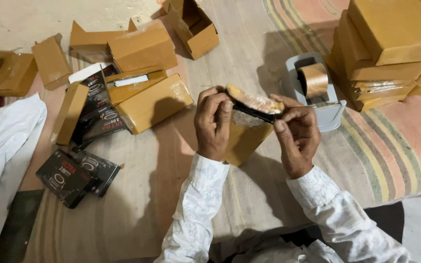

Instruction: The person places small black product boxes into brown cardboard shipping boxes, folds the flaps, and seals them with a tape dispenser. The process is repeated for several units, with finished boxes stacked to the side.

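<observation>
Both hands, left hand (214, 122) and right hand (296, 137), grip a tape-wrapped brown cardboard packet (249, 127), mid-sealing; next, I'd judge, pressing the tape flat.

You sit on a striped rug (376, 151) over the floor. On it, upper left of the frame, lie loose brown boxes (144, 73); lower left, black packets (76, 175); right of centre, a grey tape dispenser (317, 90); upper right, a stack of brown boxes (391, 44).
</observation>
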